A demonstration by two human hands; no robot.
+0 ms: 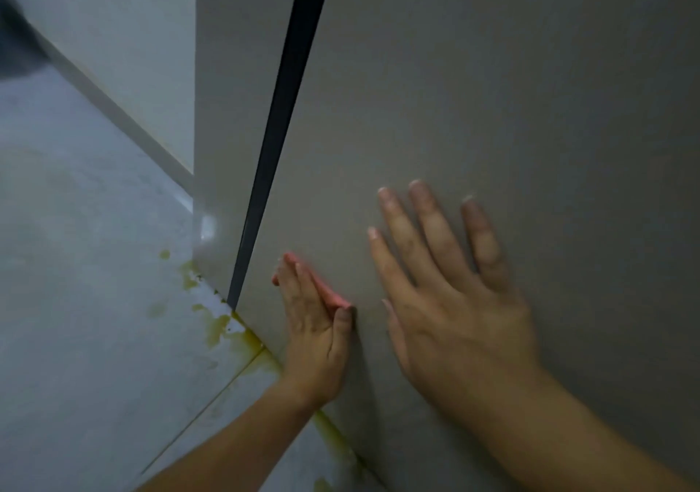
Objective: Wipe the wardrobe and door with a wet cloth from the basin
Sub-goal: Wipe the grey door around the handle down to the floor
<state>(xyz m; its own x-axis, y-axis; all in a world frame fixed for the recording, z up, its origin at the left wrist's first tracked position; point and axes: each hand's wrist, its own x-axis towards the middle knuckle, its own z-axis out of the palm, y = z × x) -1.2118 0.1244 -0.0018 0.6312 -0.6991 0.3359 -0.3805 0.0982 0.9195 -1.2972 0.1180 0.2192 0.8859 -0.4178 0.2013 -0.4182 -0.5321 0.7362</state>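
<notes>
Cloth (322, 287) low on the wardrobe (492, 93), one of them, pink and soft-looking, only a thin strip of it showing past the fingers. It sits flat against the smooth matte grey panel, just above the bottom edge and just right of the dark seam (280, 112). The left hand (314, 325) covers it, fingers straight and together, palm pressing the cloth to the panel, thumb laid along the surface on the right side. Over to the right hand (454, 294): bare, holding nothing, flat on the same panel with fingers spread and straight. Two hands, then, near each other but not touching, both laid open on the grey face.

Two grey faces are visible: the wide one under the hands and a narrow strip (227, 112) left of it, split by that single black vertical seam. The narrow strip has a small glossy highlight near its foot.

Below, a pale grey floor (75, 264), smooth, with one thin joint line (212, 404) running diagonally. Yellowish blotchy stains (216, 330) trail along the wardrobe's base. Further left, a white wall (125, 36) with a grey skirting band (125, 112). Top left corner, one dark shape (15, 36), too blurred to tell.
</notes>
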